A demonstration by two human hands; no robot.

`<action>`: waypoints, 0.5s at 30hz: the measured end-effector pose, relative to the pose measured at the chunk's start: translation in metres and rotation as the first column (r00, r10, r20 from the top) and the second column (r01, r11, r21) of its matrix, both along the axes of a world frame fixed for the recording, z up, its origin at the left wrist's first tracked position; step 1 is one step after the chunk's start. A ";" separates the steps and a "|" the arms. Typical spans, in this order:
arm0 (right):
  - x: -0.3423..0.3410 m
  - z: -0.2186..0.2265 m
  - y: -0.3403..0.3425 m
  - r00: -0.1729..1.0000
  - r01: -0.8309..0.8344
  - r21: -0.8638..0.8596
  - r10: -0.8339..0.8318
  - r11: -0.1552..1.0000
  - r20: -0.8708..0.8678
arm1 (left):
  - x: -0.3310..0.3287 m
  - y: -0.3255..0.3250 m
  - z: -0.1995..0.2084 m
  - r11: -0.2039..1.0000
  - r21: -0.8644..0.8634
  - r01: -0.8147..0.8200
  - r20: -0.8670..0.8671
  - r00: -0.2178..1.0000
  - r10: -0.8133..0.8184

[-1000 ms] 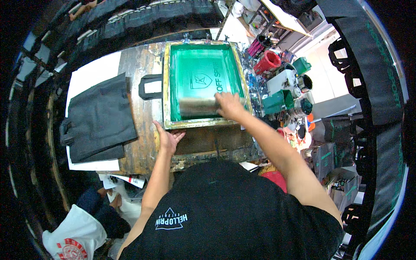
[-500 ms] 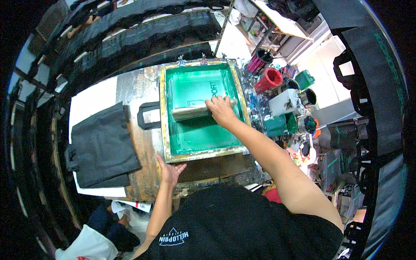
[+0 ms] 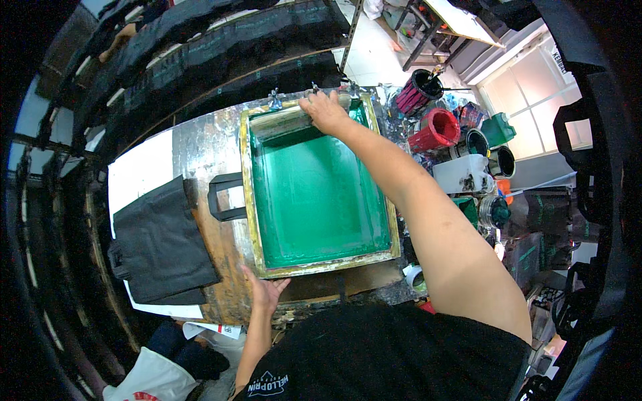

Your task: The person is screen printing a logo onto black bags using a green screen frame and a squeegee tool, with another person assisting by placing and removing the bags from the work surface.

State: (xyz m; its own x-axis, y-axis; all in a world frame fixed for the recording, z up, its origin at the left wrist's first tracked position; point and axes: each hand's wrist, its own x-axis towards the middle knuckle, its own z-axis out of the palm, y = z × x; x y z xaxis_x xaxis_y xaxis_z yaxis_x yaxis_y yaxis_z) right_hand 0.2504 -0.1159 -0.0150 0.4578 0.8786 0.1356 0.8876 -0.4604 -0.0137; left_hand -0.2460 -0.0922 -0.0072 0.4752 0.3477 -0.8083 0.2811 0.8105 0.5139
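My right hand (image 3: 328, 112) grips the top of a wide wooden squeegee (image 3: 279, 125), which lies across the far end of a screen-printing frame (image 3: 249, 220). Green ink coats the frame's mesh (image 3: 317, 207). At the near left corner, my left hand (image 3: 266, 294) rests against the frame's edge, its thumb and fingers spread apart. From under the frame's left side sticks a black bag handle (image 3: 215, 199). Left of it lies a pile of black fabric bags (image 3: 164, 244). Whatever lies beneath the mesh is hidden.
Metal clamps (image 3: 275, 100) stand at the frame's far edge. Along the right side crowd a red ink tub (image 3: 435, 130), a white container (image 3: 461, 175) and several ink pots. Black bags hang on racks (image 3: 267, 40) at the back. A person in white (image 3: 150, 374) is at lower left.
My right hand has pushed the squeegee from mid-frame to the far end, and the dark lettering on the mesh no longer shows. My left hand stays at the near corner.
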 end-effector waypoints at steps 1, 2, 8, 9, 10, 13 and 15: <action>0.004 0.005 0.003 0.998 -0.005 -0.010 0.004 1.000 -0.057 | -0.003 0.003 -0.008 0.998 -0.052 0.034 -0.036 0.999 -0.035; 0.010 0.003 0.004 1.000 -0.023 -0.004 0.023 1.000 -0.011 | -0.006 0.009 -0.017 0.992 -0.104 0.070 -0.067 0.995 -0.078; 0.030 0.019 0.012 0.992 -0.017 -0.108 0.003 0.994 -0.124 | -0.007 0.014 0.000 0.981 -0.160 0.114 -0.146 0.980 -0.137; 0.028 0.025 0.012 0.996 -0.002 -0.052 -0.003 0.999 -0.092 | -0.005 0.015 0.009 0.972 -0.157 0.175 -0.171 0.964 -0.202; 0.020 0.034 0.009 0.998 0.008 0.001 -0.008 1.000 -0.062 | -0.006 0.021 0.013 0.943 -0.134 0.304 -0.205 0.923 -0.326; 0.008 0.037 0.000 0.998 0.045 0.126 -0.051 0.991 0.042 | 0.016 0.040 0.026 0.760 0.131 0.636 -0.329 0.751 -0.572; 0.003 0.023 -0.008 0.984 0.066 0.177 -0.093 0.982 0.152 | 0.063 0.045 0.056 0.452 0.556 0.697 -0.440 0.709 -0.551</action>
